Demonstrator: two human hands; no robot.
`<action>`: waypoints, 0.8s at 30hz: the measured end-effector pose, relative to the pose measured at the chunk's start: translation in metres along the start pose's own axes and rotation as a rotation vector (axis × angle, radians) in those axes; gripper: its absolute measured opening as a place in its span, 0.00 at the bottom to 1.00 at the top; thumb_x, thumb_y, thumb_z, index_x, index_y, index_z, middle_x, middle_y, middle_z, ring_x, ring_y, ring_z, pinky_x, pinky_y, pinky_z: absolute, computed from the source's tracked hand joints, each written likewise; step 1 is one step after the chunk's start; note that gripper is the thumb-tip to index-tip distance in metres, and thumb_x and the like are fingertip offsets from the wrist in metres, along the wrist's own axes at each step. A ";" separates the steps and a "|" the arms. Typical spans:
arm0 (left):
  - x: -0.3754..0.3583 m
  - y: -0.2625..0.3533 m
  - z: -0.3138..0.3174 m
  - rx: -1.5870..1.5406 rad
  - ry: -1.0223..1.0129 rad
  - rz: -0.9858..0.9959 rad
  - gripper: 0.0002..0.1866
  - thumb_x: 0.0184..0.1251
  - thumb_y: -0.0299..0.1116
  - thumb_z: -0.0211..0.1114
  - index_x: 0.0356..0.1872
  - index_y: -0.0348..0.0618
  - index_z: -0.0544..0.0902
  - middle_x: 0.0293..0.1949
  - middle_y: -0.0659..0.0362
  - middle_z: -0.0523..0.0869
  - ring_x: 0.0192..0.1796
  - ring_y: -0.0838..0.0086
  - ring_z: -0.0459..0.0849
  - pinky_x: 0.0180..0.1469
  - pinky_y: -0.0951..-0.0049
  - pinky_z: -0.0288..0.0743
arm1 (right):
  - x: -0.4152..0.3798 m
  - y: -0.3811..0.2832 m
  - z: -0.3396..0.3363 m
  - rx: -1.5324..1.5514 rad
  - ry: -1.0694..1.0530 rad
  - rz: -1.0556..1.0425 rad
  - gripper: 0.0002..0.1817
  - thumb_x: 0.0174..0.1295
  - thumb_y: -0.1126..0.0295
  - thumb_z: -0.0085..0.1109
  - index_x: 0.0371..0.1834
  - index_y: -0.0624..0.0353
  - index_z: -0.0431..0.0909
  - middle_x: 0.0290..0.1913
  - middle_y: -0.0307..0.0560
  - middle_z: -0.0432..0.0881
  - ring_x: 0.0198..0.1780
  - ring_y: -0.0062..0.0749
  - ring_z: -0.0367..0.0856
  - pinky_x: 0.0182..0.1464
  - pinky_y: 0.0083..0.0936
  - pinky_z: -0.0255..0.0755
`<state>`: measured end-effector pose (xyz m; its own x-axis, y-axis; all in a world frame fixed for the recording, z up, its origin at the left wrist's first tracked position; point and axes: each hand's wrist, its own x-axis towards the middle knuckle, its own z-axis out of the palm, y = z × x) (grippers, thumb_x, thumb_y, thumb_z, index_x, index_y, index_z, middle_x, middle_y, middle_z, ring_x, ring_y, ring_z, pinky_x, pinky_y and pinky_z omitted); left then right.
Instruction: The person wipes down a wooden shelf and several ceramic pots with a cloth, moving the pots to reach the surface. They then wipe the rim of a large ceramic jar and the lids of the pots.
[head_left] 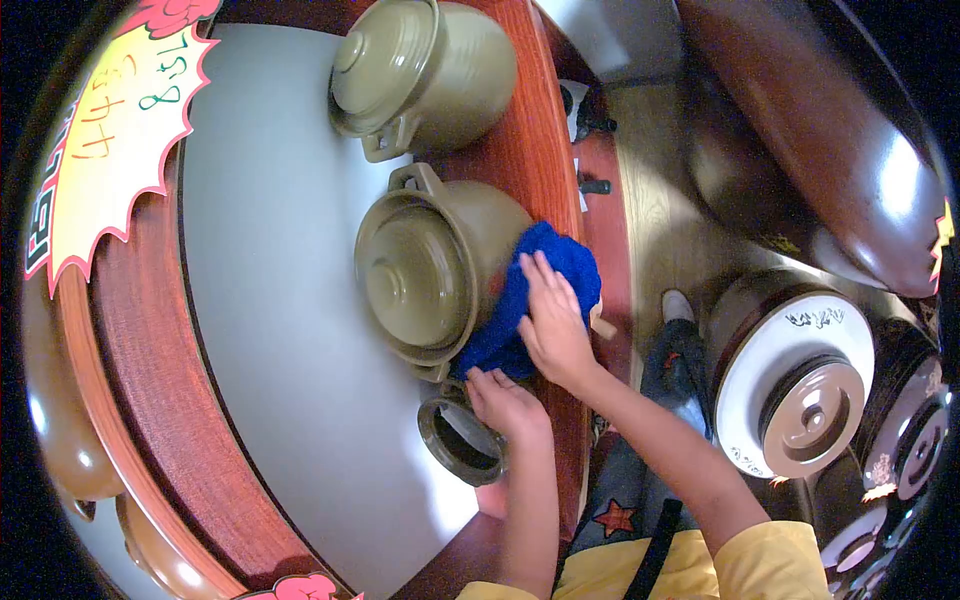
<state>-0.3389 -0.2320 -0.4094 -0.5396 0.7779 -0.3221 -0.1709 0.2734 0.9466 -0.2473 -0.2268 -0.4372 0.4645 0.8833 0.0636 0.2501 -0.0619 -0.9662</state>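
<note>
A lidded olive-green pot [410,280] stands on the reddish wooden shelf [545,90]. Against its side lies a bright blue cloth [570,262]. My right hand [552,318] rests flat on the cloth with its fingers stretched out, pressing it to the pot. Lower down, my left hand [505,403] has its fingertips together at the cloth's lower edge, near the pot's lower handle; the cloth's edge appears pinched there.
Another lidded olive pot [470,75] stands above. A small dark-rimmed vessel [440,450] is just below my left hand. Large brown jars [740,310] stand on the floor at right. A price sign [120,130] is at upper left.
</note>
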 end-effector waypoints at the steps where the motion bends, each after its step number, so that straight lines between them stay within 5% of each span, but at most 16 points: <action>1: -0.001 0.002 -0.001 -0.013 -0.065 0.023 0.15 0.70 0.37 0.47 0.47 0.35 0.67 0.46 0.53 0.72 0.47 0.69 0.71 0.56 0.72 0.60 | 0.005 -0.008 0.000 0.030 -0.007 -0.057 0.35 0.54 0.74 0.47 0.67 0.64 0.47 0.68 0.53 0.54 0.71 0.42 0.47 0.69 0.40 0.41; 7: 0.002 -0.030 -0.001 0.309 -0.131 0.201 0.26 0.73 0.41 0.40 0.60 0.26 0.57 0.61 0.41 0.62 0.61 0.59 0.66 0.62 0.64 0.58 | 0.008 -0.006 0.008 0.050 -0.079 -0.122 0.35 0.52 0.77 0.48 0.67 0.60 0.50 0.68 0.49 0.57 0.71 0.42 0.49 0.69 0.42 0.44; 9: 0.005 -0.046 -0.001 0.135 -0.016 0.022 0.24 0.72 0.40 0.41 0.58 0.27 0.59 0.58 0.42 0.66 0.58 0.61 0.68 0.61 0.66 0.59 | -0.003 0.009 0.006 -0.033 -0.119 -0.128 0.35 0.51 0.77 0.50 0.67 0.59 0.53 0.67 0.47 0.58 0.70 0.41 0.50 0.68 0.40 0.47; 14: 0.037 -0.071 -0.026 -0.033 -0.108 -0.186 0.17 0.70 0.39 0.47 0.52 0.38 0.66 0.52 0.53 0.72 0.51 0.67 0.71 0.56 0.66 0.63 | -0.039 0.029 -0.005 0.020 -0.074 0.116 0.35 0.47 0.78 0.57 0.64 0.56 0.59 0.61 0.53 0.66 0.63 0.45 0.63 0.64 0.36 0.57; 19: 0.024 -0.036 -0.050 -0.067 -0.214 -0.161 0.13 0.69 0.39 0.45 0.47 0.43 0.71 0.47 0.57 0.76 0.47 0.68 0.73 0.54 0.66 0.64 | -0.058 0.036 -0.004 0.003 -0.010 0.026 0.25 0.41 0.76 0.63 0.48 0.60 0.74 0.48 0.52 0.77 0.57 0.43 0.69 0.59 0.35 0.62; 21: -0.002 -0.003 -0.051 -0.125 -0.355 0.126 0.12 0.69 0.40 0.47 0.41 0.43 0.73 0.39 0.58 0.77 0.40 0.71 0.74 0.50 0.69 0.67 | -0.062 0.022 -0.008 0.001 0.095 0.028 0.24 0.39 0.74 0.65 0.45 0.59 0.76 0.44 0.50 0.78 0.52 0.41 0.72 0.54 0.36 0.63; 24: -0.002 0.041 -0.062 -0.197 -0.155 0.166 0.13 0.70 0.41 0.47 0.36 0.44 0.74 0.31 0.62 0.77 0.34 0.74 0.74 0.45 0.73 0.69 | -0.067 -0.005 -0.006 0.123 0.124 -0.022 0.23 0.41 0.70 0.67 0.45 0.60 0.75 0.43 0.50 0.78 0.49 0.43 0.73 0.53 0.36 0.64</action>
<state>-0.3961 -0.2577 -0.3695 -0.4436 0.8841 -0.1470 -0.2555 0.0324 0.9663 -0.2743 -0.2887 -0.4355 0.5629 0.8194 0.1084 0.1594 0.0211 -0.9870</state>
